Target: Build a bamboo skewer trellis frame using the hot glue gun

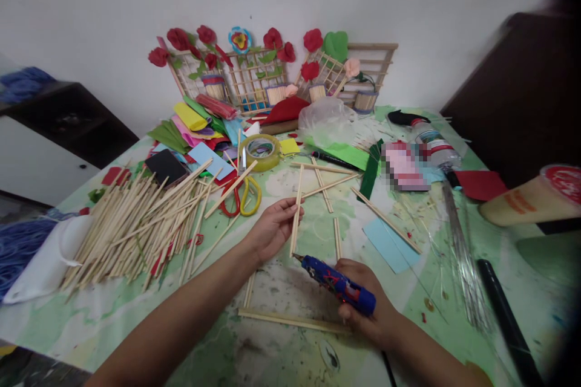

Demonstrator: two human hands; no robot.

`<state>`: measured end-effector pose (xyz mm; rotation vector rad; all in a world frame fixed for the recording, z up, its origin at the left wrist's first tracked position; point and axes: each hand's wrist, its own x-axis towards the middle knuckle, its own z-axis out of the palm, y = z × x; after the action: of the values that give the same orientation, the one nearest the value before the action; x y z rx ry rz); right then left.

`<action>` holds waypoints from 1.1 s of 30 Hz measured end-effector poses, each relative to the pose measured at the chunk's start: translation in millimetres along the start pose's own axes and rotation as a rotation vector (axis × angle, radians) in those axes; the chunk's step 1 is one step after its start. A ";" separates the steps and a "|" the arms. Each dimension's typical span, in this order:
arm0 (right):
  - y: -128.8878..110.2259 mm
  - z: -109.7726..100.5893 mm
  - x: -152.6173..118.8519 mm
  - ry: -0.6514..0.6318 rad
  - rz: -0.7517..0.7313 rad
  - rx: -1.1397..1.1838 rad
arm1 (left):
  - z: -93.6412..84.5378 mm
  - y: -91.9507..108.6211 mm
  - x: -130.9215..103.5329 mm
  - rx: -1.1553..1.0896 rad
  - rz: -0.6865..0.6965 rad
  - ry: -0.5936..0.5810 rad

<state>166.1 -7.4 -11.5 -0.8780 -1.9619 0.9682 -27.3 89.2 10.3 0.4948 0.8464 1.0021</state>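
Glue tip at the stick pair's near end

Your left hand (278,228) pinched a pale stick pair (295,234) between thumb and fingers, at six o'clock from the middle of your view; your right hand (381,309) was wrapped round the blue glue gun (338,284) at five o'clock, its nozzle aimed toward ten; good work here seemed to call for a steady left grip held well up the wood, clear of the hot tip, and a small bead laid right at the end; too much glue would probably have strung or dripped onto the table (218,344).

Whether the nozzle touched the wood was too fine to tell, and no bead could be made out; the gun hid part of your right fingers; the lower sticks (290,318), at six o'clock, ran in under that hand; the pink item (406,168) at three o'clock was pixelated; the cup (521,202) beyond it met the picture's edge.
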 end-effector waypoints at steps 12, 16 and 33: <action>2.8 -1.3 -0.6 0.027 0.032 -0.020 | -0.6 -3.3 -2.0 0.025 -0.036 -0.054; 1.7 -2.2 0.2 0.015 0.033 -0.021 | 0.1 -3.7 -3.2 0.035 -0.050 -0.070; -4.1 0.8 0.5 0.012 -0.029 -0.050 | -3.5 0.0 2.4 0.009 -0.011 -0.019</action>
<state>164.2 -9.1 -8.1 -0.8785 -1.9908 0.8986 -29.5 91.3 7.4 0.5060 0.8363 0.9830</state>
